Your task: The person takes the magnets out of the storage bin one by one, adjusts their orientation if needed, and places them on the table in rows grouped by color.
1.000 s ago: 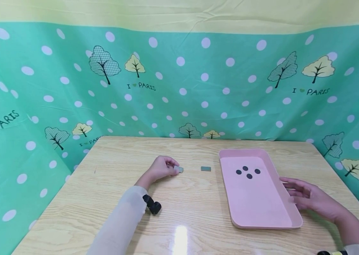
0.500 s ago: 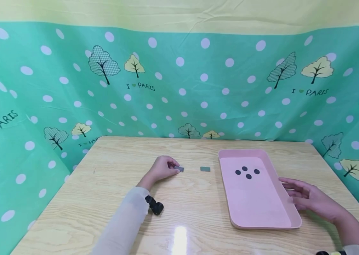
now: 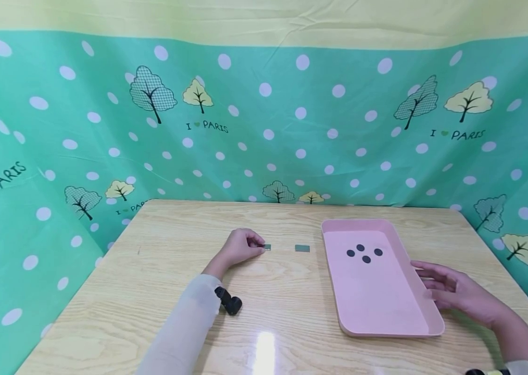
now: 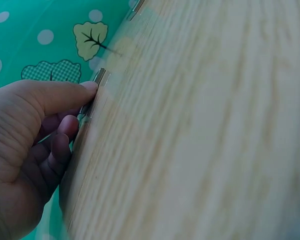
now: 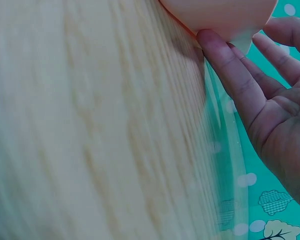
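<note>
My left hand (image 3: pixel 241 246) is at the middle of the table, its thumb and fingers pinching a small shiny rectangular plate (image 3: pixel 267 247). In the left wrist view the plate (image 4: pixel 99 76) looks thin and lies at table level; the thumb tip and fingers cover part of it. To its right lies a similar grey-green plate (image 3: pixel 302 248), apart from the hand. My right hand (image 3: pixel 461 291) rests against the outer right wall of a pink tray (image 3: pixel 381 307), fingers spread. In the right wrist view, a fingertip touches the lower edge of the tray (image 5: pixel 220 15).
Several black discs (image 3: pixel 366 259) lie inside the tray, towards its far half. The wooden table (image 3: pixel 151 291) is backed by a green dotted curtain (image 3: pixel 245 104) close behind its far edge.
The plate in my left hand has gone from tilted and pale to flat-looking and greenish, as the hand shifted slightly right. My right hand and the tray stay in place.
</note>
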Tool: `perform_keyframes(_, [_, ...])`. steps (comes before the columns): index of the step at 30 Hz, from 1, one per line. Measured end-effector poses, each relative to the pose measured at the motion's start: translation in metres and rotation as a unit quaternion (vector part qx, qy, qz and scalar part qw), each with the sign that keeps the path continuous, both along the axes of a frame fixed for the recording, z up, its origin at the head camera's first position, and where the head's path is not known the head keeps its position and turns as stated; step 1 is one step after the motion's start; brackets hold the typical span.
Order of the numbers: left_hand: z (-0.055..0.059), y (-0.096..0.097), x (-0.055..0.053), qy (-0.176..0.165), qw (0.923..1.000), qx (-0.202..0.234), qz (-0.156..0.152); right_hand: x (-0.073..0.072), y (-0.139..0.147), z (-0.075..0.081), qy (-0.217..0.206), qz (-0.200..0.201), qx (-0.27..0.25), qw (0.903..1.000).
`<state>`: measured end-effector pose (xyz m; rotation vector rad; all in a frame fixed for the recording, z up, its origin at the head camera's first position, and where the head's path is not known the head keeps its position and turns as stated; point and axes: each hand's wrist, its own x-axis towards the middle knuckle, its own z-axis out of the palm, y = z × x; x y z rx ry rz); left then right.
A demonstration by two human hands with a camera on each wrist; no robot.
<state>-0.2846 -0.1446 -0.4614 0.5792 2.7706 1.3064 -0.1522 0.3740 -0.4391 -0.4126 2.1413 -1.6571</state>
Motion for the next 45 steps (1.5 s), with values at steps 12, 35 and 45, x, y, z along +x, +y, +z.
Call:
perform_keyframes(12, [0.003, 0.001, 0.000, -0.013, 0.9998, 0.012, 0.010, 0.000, 0.000, 0.000, 0.001, -0.002, 0.000, 1.0000])
perform_keyframes(35, [0.027, 0.032, 0.013, -0.045, 0.9949, 0.084, -0.032, 0.001, -0.001, 0.001, -0.007, 0.000, -0.013, 0.9999])
perform_keyframes(45, [0.036, 0.061, 0.019, -0.038, 0.9897, 0.113, -0.080, 0.000, -0.002, 0.001, -0.001, 0.015, -0.030, 0.9994])
